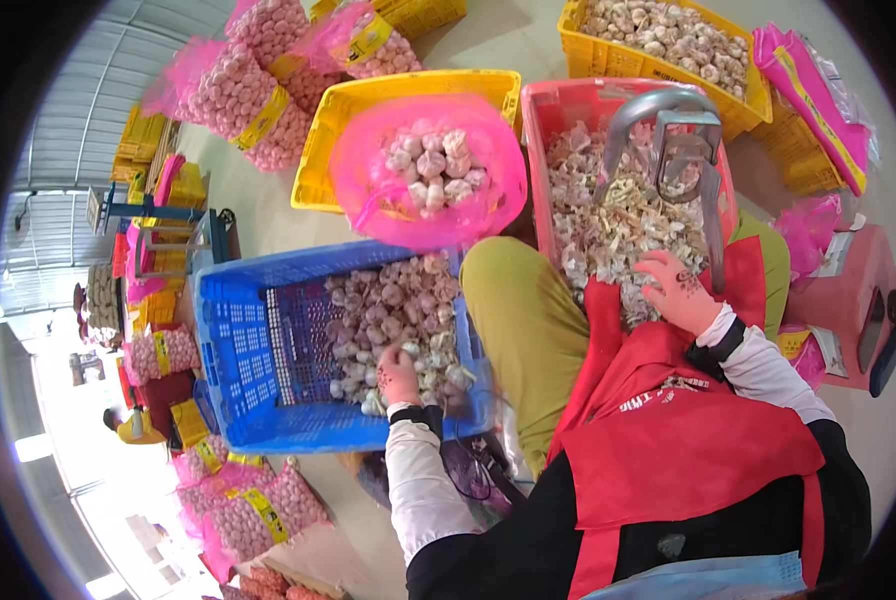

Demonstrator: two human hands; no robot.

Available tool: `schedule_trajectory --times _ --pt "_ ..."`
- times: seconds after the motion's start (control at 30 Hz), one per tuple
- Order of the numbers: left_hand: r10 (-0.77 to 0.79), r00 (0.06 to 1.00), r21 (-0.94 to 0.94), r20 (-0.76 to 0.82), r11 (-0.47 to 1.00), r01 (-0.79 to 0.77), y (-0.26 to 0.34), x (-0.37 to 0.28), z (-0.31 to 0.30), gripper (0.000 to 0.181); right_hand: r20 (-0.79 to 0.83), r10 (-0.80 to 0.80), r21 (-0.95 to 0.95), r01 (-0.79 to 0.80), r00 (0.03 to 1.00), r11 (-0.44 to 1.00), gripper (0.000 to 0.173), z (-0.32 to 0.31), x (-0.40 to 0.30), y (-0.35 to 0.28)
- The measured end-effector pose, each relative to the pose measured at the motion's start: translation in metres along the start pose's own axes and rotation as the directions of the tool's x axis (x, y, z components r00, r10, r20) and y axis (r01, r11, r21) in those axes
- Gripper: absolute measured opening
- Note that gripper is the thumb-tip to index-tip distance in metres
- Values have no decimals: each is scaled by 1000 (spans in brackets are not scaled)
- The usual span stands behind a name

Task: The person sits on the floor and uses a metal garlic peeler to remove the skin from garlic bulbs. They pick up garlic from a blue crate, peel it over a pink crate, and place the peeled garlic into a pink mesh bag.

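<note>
My left hand [397, 377] reaches into a blue plastic crate [245, 431] and touches the garlic bulbs [388, 315] heaped at its near end. Its fingertips are partly lost among the bulbs, so a grip cannot be made out. My right hand [677, 292] is over the near end of a pink-red crate [628, 86] of garlic skins and stem trimmings [598, 199]. Its fingers are spread, and nothing shows in them. A curved grey metal frame [661, 101] stands in that crate, one leg beside my right hand.
Past my knee, a pink mesh bag [350, 169] holding garlic bulbs [431, 165] lies open in a yellow crate [320, 135]. Another yellow crate [605, 56] holds garlic. Filled mesh sacks [230, 97] stand beyond. A pink stool [842, 300] is at right.
</note>
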State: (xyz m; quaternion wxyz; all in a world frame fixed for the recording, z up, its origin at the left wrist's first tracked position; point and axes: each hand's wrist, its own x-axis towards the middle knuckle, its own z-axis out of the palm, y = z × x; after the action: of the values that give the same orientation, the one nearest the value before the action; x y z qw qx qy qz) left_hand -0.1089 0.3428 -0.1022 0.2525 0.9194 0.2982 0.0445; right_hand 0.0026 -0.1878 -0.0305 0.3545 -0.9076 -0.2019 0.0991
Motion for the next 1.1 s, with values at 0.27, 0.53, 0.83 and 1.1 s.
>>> schedule_trajectory --times 0.27,0.53,0.83,1.1 --pt "523 754 369 -398 844 -390 243 170 -33 73 72 -48 -44 51 996 998 37 2 38 -29" --pt "113 990 496 -82 866 -58 252 300 9 40 144 -4 114 -12 990 993 34 -1 75 -43" --pt "357 681 281 -639 933 -225 250 271 -31 31 149 48 110 -65 988 992 31 12 59 -26" --pt "534 702 166 471 728 -665 281 236 26 31 151 47 152 -70 987 986 30 34 37 1"
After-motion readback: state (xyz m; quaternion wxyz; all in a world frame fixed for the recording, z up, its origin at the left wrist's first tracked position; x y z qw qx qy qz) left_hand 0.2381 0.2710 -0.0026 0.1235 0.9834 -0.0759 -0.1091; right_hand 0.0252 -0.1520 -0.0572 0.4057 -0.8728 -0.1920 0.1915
